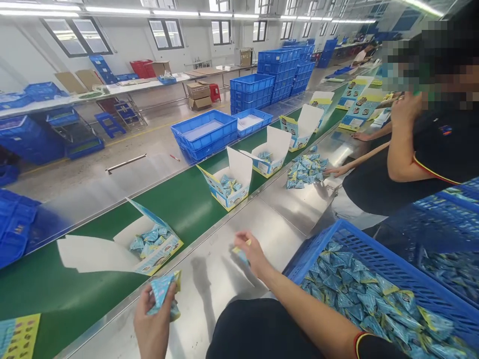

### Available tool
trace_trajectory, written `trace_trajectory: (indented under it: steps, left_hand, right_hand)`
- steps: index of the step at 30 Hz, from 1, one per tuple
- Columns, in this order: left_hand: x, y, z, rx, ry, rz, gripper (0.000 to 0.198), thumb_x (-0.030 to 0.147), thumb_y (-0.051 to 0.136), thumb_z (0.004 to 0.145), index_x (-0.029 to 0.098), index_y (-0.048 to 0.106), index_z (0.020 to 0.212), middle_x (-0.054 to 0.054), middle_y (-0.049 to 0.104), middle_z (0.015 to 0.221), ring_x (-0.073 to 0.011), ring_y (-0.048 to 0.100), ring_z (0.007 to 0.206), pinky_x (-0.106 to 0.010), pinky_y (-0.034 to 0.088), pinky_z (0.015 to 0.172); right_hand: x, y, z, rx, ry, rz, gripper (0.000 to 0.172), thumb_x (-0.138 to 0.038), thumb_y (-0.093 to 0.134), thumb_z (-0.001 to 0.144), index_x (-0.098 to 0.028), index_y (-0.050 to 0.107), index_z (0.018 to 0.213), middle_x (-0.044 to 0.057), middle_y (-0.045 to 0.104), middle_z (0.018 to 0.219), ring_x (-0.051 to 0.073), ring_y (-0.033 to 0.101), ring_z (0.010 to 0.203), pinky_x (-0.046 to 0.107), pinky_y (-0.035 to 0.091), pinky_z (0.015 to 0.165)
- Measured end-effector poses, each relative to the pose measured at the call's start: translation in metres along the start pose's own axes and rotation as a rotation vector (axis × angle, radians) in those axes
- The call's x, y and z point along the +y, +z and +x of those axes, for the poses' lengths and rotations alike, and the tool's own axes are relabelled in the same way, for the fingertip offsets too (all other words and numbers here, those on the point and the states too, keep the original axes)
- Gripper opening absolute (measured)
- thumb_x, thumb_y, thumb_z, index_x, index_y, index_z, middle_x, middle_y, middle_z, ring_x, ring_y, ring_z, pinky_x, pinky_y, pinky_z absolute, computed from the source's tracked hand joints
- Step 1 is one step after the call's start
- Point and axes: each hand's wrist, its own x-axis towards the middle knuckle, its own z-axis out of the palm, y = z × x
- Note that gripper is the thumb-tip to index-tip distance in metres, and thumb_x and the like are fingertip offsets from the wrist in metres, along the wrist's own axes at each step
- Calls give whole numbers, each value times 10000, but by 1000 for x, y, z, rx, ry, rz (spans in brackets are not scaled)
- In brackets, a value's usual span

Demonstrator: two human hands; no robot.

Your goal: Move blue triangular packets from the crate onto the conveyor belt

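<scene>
My left hand (155,314) is closed around blue-and-yellow foil packets (161,291), just in front of an open box at the belt's near edge. My right hand (252,254) is closed on another blue-and-yellow packet (240,253) above the metal table, its lower part hidden by the fingers. The nearest open box (164,257) has spread white flaps and holds several similar packets (149,240). On my right, a blue crate (340,227) is filled with many of these packets (359,284).
More open boxes (228,199) stand along the green conveyor belt (194,214). A heap of packets (307,169) lies on the metal table (277,214) near a co-worker's hand (337,171). Blue bins (205,129) stand beyond the belt. A flat printed yellow-and-blue piece (24,334) is at lower left.
</scene>
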Motion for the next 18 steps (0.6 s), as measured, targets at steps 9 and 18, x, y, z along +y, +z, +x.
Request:
trace_trajectory:
  steps: [9, 18]
  left_hand:
    - [-10, 19, -7, -13, -51, 77, 1022, 923, 1022, 588, 279, 807, 1352, -129, 824, 1228, -368, 793, 1102, -352, 666, 626]
    - [-1, 56, -15, 22, -21, 8, 782, 902, 992, 687, 276, 770, 1100, -60, 806, 979, -274, 723, 888, -308, 600, 605]
  right_hand:
    - [7, -13, 36, -115, 93, 8, 506, -680, 997, 733, -236, 841, 919, 0, 783, 872, 154, 640, 837, 322, 508, 782]
    - [37, -17, 41, -269, 219, -15, 520, -621, 1055, 748, -202, 883, 1003, -18, 755, 826, 134, 655, 787, 333, 511, 803]
